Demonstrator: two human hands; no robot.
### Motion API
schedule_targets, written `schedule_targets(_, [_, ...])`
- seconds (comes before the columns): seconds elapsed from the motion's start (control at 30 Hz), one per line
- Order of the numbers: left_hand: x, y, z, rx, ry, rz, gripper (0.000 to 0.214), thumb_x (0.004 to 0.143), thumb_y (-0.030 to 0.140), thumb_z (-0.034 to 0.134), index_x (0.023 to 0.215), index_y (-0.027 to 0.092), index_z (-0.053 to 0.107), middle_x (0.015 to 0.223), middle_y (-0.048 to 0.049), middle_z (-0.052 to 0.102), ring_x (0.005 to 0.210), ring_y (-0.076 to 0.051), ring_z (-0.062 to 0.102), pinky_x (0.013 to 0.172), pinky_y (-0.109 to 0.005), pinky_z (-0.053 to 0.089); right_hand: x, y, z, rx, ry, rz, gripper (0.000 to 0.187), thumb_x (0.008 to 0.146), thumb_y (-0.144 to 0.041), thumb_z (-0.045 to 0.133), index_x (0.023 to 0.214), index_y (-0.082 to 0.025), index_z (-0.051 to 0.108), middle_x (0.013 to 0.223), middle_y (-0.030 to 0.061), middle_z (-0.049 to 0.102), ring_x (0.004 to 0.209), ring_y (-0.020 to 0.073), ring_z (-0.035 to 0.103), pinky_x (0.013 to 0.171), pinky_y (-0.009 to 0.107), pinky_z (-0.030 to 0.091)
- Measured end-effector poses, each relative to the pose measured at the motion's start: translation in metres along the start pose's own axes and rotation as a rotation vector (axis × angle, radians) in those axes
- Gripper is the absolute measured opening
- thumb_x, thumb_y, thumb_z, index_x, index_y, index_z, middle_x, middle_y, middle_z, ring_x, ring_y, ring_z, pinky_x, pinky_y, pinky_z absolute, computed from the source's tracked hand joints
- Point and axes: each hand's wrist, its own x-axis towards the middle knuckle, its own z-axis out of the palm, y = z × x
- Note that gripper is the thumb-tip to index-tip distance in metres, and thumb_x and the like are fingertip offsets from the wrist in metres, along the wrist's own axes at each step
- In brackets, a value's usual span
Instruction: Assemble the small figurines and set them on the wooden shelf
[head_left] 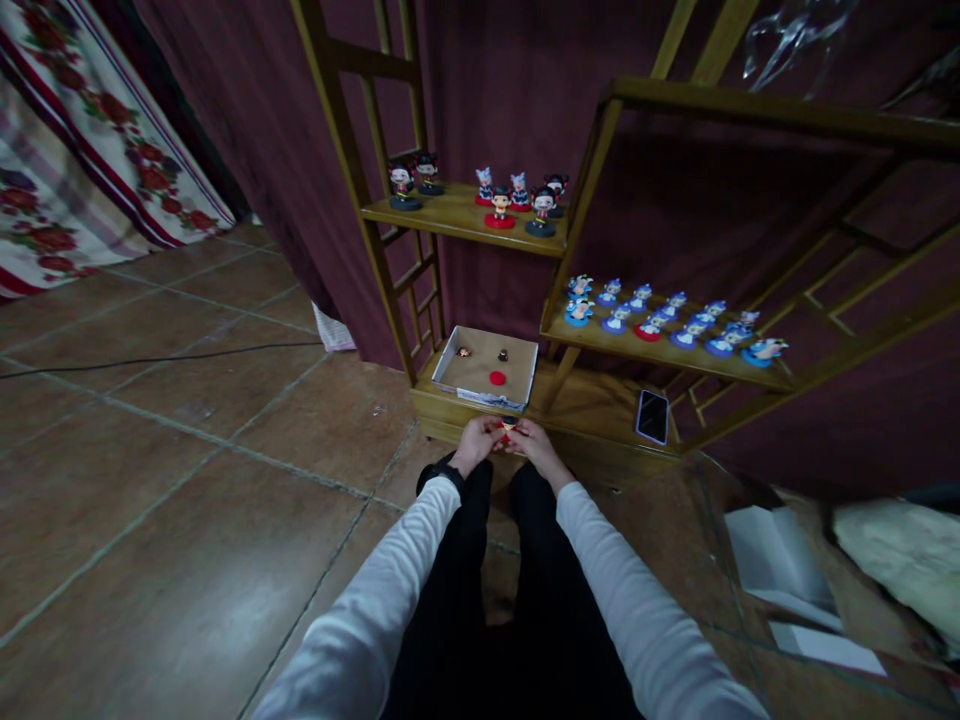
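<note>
Between my two hands, just in front of the low shelf, is a small figurine (509,424) with a dark top and red below. My left hand (478,443) pinches it from the left. From the other side the fingers of my right hand (535,444) close on it too. Right behind them lies a shallow open box (448,378) on the bottom shelf. Inside are a red disc (497,378), a small dark-haired figure part (502,355) and another small piece (464,351). The figurine's lower part is mostly covered by my fingers.
Figurines on round bases stand on the upper left shelf (450,222) and the right shelf (675,352). A phone (652,416) lies at the bottom right. Wooden posts frame the shelves. White cardboard (780,560) is on the floor to the right, a black cable (165,360) to the left.
</note>
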Motion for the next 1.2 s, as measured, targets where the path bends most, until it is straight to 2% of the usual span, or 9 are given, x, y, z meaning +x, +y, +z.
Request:
schedule_targets(0.17, [-0.003, 0.006, -0.001, -0.083, -0.026, -0.018, 0.023, 0.067, 0.023, 0.070, 0.083, 0.009, 0.060, 0.055, 0.0002, 0.060, 0.041, -0.006, 0.051, 0.044, -0.017, 0.040, -0.003, -0.002, -0.002, 0.064, -0.003, -0.028, 0.032, 0.062, -0.038, 0.070, 0.085, -0.020, 0.059, 0.082, 0.0018, 0.065, 0.061, 0.0106, 0.061, 0.059, 0.026, 0.052])
schedule_targets(0.3, [-0.006, 0.011, -0.002, -0.139, -0.050, -0.052, 0.030, 0.064, 0.028, 0.073, 0.086, 0.010, 0.062, 0.065, -0.0029, 0.065, 0.050, -0.008, 0.058, 0.051, -0.019, 0.046, -0.005, -0.006, -0.002, 0.087, -0.020, -0.033, 0.035, 0.065, -0.044, 0.067, 0.089, -0.019, 0.061, 0.086, 0.0033, 0.066, 0.067, 0.0126, 0.063, 0.065, 0.028, 0.053])
schedule_targets(0.5, [-0.008, 0.014, -0.001, -0.195, -0.034, -0.085, 0.034, 0.062, 0.030, 0.075, 0.087, 0.011, 0.062, 0.075, -0.0052, 0.067, 0.060, -0.011, 0.062, 0.058, -0.022, 0.049, -0.004, -0.007, -0.002, 0.131, -0.006, -0.038, 0.037, 0.062, -0.043, 0.070, 0.090, -0.020, 0.062, 0.088, 0.0025, 0.066, 0.072, 0.0144, 0.064, 0.071, 0.032, 0.053])
schedule_targets(0.9, [-0.009, 0.017, -0.001, -0.211, 0.014, -0.108, 0.028, 0.058, 0.023, 0.076, 0.078, 0.009, 0.062, 0.064, -0.0041, 0.066, 0.052, -0.011, 0.060, 0.054, -0.022, 0.048, -0.001, -0.005, -0.004, 0.153, -0.050, -0.002, 0.032, 0.061, -0.041, 0.071, 0.081, -0.018, 0.059, 0.077, 0.0010, 0.066, 0.067, 0.0130, 0.063, 0.067, 0.029, 0.051])
schedule_targets(1.2, [-0.009, 0.016, 0.000, -0.175, 0.034, -0.095, 0.026, 0.059, 0.022, 0.075, 0.078, 0.010, 0.061, 0.061, -0.0017, 0.063, 0.051, -0.009, 0.059, 0.052, -0.021, 0.048, -0.003, -0.005, -0.002, 0.144, -0.036, -0.018, 0.033, 0.061, -0.041, 0.071, 0.082, -0.018, 0.059, 0.083, 0.0019, 0.066, 0.068, 0.0136, 0.064, 0.072, 0.033, 0.052])
